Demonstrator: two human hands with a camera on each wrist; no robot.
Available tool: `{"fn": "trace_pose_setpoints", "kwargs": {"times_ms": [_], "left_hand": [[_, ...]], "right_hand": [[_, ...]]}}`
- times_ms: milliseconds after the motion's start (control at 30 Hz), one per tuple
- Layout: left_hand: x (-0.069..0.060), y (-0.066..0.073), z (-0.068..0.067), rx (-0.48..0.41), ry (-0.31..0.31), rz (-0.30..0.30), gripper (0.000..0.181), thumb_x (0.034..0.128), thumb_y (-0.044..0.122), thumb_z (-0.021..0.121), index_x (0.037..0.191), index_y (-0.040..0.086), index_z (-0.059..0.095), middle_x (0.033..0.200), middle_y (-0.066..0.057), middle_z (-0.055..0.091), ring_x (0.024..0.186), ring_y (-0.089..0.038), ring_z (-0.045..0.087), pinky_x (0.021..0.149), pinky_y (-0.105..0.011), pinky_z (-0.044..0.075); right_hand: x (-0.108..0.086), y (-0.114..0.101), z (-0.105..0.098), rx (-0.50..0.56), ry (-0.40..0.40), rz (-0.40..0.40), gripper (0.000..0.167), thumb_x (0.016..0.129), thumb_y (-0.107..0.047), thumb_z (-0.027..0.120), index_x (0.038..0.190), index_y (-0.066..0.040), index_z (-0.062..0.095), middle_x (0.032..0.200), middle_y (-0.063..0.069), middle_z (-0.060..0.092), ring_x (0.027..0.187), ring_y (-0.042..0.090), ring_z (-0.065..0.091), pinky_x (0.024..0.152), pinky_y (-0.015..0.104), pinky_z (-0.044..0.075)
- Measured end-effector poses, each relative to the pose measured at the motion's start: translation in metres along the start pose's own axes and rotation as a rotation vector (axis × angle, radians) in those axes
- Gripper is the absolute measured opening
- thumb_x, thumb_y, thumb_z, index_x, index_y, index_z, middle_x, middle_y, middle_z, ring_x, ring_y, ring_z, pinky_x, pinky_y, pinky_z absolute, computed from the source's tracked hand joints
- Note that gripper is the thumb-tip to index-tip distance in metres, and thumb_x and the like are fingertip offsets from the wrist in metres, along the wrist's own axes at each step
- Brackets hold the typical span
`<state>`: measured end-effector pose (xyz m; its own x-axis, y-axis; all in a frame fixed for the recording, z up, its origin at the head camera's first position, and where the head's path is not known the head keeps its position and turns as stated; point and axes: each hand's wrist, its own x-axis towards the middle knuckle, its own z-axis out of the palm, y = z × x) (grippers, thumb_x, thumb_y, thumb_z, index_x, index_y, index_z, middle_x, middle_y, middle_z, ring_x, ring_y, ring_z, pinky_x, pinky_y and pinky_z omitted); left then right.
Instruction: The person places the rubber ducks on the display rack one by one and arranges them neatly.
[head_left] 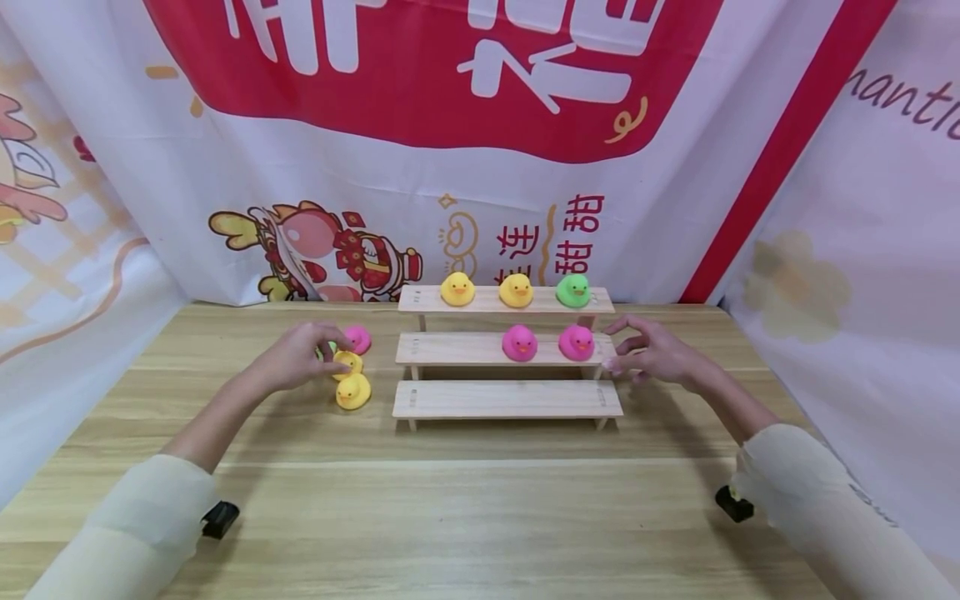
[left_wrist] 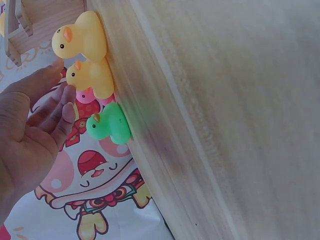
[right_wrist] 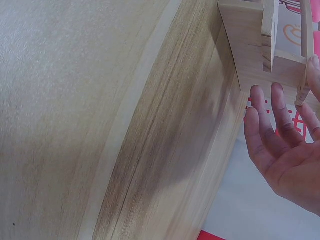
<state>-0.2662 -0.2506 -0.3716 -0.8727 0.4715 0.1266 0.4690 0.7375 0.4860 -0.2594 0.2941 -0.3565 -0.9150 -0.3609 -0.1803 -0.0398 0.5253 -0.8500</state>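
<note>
My left hand (head_left: 298, 357) hovers at the small group of toy ducks left of the wooden stand, thumb and fingers spread around nothing. Its fingertips come close to a yellow duck (left_wrist: 92, 77); whether they touch it I cannot tell. Another yellow duck (head_left: 353, 391) sits nearer me, a pink duck (head_left: 358, 339) lies behind, and a green duck (left_wrist: 111, 125) is partly hidden by the hand in the head view. At the right end of the three-tier stand (head_left: 457, 400), my right hand (head_left: 658, 354) has its fingers loosely bent, thumb close to the middle shelf.
Two yellow ducks, one of them a yellow duck (head_left: 458, 289), and a green duck (head_left: 573, 290) stand on the top shelf. Two pink ducks, including a pink duck (head_left: 520, 342), sit on the middle shelf. A printed cloth (head_left: 337, 167) hangs behind the wooden table (head_left: 480, 517).
</note>
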Motion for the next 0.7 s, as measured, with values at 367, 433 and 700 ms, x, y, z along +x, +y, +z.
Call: {"fn": "trace_pose_setpoints", "kwargs": {"times_ms": [367,433,700], "left_hand": [[0.0021,-0.0059,0.0041,0.001,-0.020,-0.038,0.027,0.0851,0.007,0.085,0.108,-0.005,0.076,0.100,-0.014,0.074,0.075,-0.016,0.061,0.067,-0.030,0.053],[0.0022,-0.0062,0.0046,0.004,-0.023,-0.045,0.028,0.0854,0.008,0.085,0.108,-0.005,0.076,0.099,-0.014,0.074,0.075,-0.016,0.061,0.067,-0.031,0.053],[0.0032,-0.0058,0.0053,0.009,-0.025,-0.044,0.027,0.0860,0.007,0.084,0.107,-0.006,0.075,0.095,-0.012,0.073,0.073,-0.016,0.060,0.065,-0.029,0.051]], "right_hand": [[0.0007,0.0004,0.0000,-0.019,0.003,0.010,0.053,0.095,-0.007,0.074,0.138,0.002,0.043,0.101,0.017,0.071,0.092,0.023,0.071,0.072,0.046,0.062],[0.0009,0.0004,0.0001,-0.019,0.005,0.015,0.052,0.095,-0.007,0.074,0.137,0.002,0.044,0.100,0.016,0.071,0.092,0.024,0.071,0.073,0.047,0.062],[0.0004,-0.0007,-0.0008,-0.024,0.000,0.006,0.053,0.095,-0.007,0.074,0.137,0.002,0.043,0.100,0.016,0.071,0.093,0.025,0.070,0.072,0.046,0.062]]}}
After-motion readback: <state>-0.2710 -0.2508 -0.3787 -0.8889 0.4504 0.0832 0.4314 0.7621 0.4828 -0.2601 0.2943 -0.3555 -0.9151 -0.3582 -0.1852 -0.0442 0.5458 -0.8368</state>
